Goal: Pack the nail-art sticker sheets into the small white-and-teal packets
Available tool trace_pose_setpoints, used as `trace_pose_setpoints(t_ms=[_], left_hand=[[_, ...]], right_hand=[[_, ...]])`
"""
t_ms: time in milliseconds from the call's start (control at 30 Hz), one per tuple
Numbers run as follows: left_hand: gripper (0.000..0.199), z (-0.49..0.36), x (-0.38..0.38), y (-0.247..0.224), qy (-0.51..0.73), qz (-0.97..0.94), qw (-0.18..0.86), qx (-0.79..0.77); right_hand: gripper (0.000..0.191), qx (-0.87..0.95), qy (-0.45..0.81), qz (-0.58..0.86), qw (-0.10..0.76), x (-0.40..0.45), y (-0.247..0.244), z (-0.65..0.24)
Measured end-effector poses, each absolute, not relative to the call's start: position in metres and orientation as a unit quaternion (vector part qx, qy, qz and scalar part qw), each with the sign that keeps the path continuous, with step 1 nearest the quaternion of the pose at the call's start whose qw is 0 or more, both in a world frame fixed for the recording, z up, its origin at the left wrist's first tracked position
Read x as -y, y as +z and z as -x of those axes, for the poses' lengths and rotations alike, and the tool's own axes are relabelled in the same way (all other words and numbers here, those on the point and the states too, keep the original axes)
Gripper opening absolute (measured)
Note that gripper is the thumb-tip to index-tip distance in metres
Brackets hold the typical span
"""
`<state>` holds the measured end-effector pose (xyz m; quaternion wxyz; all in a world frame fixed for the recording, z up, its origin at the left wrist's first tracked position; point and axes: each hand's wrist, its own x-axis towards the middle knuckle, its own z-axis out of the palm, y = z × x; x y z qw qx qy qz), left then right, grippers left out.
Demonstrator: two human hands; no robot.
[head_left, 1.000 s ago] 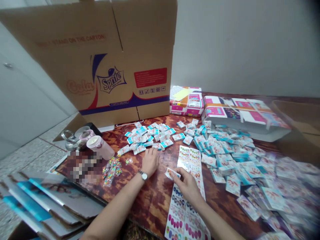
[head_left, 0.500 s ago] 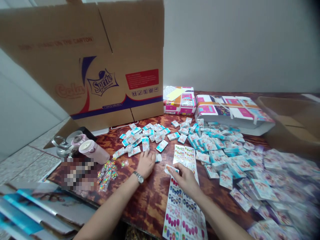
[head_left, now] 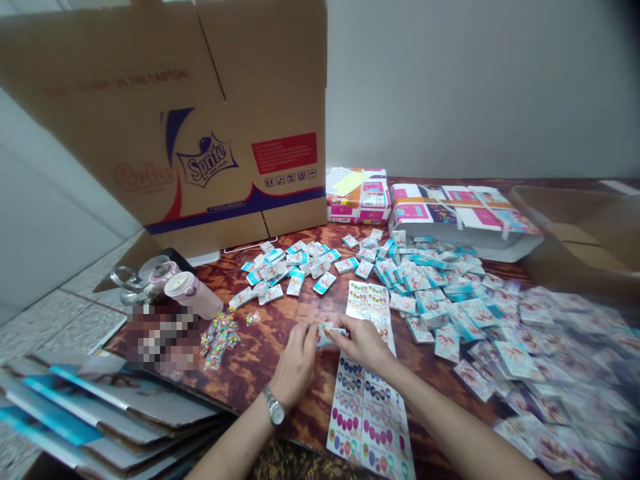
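Head: left hand (head_left: pixel 296 363), right hand (head_left: pixel 364 343) on box (head_left: pixel 327 335); packets (head_left: pixel 219 339) hold colourful pieces (head_left: pixel 229 331).

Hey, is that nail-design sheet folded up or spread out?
Spread out: the nail-design sheet lies with both printed columns face up, though the right hand covers part.

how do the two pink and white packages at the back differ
The left package looks shorter; the right package is longer. The left package has yellow paper on top; the right package has none. The left package's near side is patterned; the right package's is plain white. Both carry an orange band.
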<state>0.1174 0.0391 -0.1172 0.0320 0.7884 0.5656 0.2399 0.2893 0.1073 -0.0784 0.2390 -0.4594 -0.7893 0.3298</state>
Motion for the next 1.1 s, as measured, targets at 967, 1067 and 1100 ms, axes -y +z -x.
trace_pose_setpoints(t_ms=[967, 1067, 1100], left_hand=[[0.044, -0.125, -0.026, -0.100, 0.255, -0.784, 0.139, -0.548], [0.045, -0.126, -0.026, -0.101, 0.237, -0.787, 0.120, -0.557], [0.045, -0.127, -0.026, -0.101, 0.232, -0.789, 0.113, -0.558]], right_hand=[[0.018, 0.592, 0.673, 0.361, 0.256, -0.089, -0.089, -0.295], [0.020, 0.576, 0.705, 0.335, 0.242, -0.087, -0.088, -0.298], [0.020, 0.575, 0.704, 0.336, 0.247, -0.087, -0.090, -0.297]])
